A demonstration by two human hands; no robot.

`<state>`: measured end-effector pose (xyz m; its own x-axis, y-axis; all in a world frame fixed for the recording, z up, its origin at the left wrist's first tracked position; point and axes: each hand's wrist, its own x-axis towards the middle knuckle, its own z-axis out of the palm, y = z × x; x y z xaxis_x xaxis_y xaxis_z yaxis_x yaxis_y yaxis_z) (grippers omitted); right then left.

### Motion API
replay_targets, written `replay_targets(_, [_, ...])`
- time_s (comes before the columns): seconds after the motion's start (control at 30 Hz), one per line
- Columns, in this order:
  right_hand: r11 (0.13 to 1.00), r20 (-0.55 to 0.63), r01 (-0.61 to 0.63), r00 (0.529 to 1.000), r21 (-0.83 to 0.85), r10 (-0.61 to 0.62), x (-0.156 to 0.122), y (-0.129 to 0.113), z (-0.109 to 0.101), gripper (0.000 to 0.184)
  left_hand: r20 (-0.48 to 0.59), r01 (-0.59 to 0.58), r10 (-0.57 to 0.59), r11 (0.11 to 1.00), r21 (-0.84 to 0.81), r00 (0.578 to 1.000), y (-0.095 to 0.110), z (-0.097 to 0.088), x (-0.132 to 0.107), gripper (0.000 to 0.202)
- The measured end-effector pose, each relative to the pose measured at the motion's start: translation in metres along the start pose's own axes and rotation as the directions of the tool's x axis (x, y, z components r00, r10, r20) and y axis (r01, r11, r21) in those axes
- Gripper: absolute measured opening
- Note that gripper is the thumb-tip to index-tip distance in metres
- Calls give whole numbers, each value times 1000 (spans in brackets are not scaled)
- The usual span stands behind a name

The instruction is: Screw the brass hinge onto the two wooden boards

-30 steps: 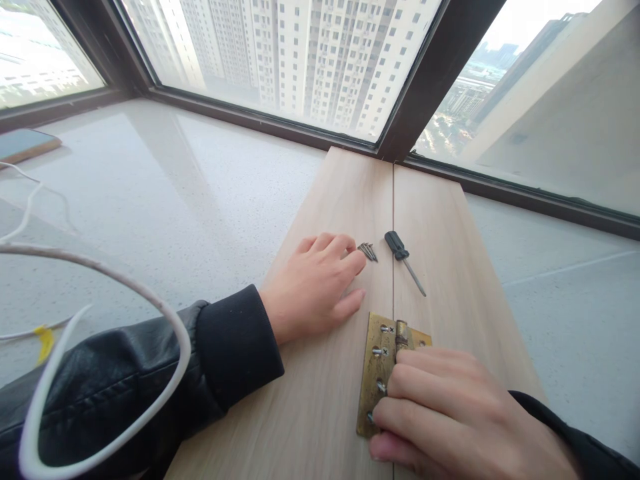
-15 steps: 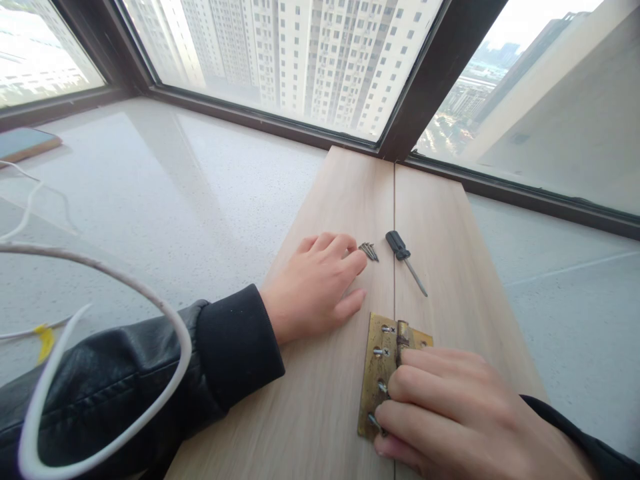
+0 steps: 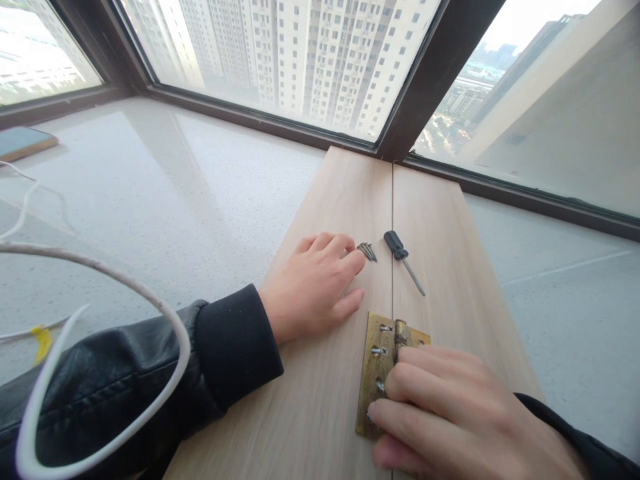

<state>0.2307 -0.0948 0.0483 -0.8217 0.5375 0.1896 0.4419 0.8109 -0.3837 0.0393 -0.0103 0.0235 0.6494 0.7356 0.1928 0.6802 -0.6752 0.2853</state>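
A worn brass hinge (image 3: 373, 373) lies opened out across the seam between two pale wood boards. Silvery screws (image 3: 383, 351) lean at a slant in the holes of its left leaf. Over the hinge's lower part is my right hand (image 3: 450, 407), its fingers bent and closed on the lowest screw, which they nearly cover. Much of the right leaf is hidden beneath that hand. My left hand (image 3: 320, 283) rests on the left board, fingers loosely bent and thumb apart, holding nothing visible. Just beyond its fingertips lies a small pile of screws (image 3: 367, 251).
A black-handled screwdriver (image 3: 400, 253) lies across the seam of the wood boards (image 3: 345, 193). White cable (image 3: 165, 307) loops over my left sleeve. A phone-like slab (image 3: 25, 143) sits at far left on the speckled sill (image 3: 210, 153). Dark window frames (image 3: 270, 120) border the back.
My right fingertips have shifted slightly onto the lowest screw, covering more of it. My left hand stays in place; the whole view has moved marginally.
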Motion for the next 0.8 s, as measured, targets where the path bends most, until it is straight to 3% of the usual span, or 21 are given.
replay_targets(0.17, [997,-3,11,1000,80,-11,0,1,-4,33,-2,-1,1,1000,-2,1000,0,0,-1,23])
replay_targets(0.37, [999,-7,1,1000,-52,-1,-1,-1,1,41,5,-1,1,1000,-2,1000,1,-1,-1,23])
replay_targets(0.57, [997,-14,19,1000,76,-18,-3,3,-2,26,1,-1,1,1000,-8,1000,0,0,0,23])
replay_targets(0.8, [998,-6,17,1000,-57,-17,-1,1,1,38,0,0,0,1000,0,1000,1,-1,0,23])
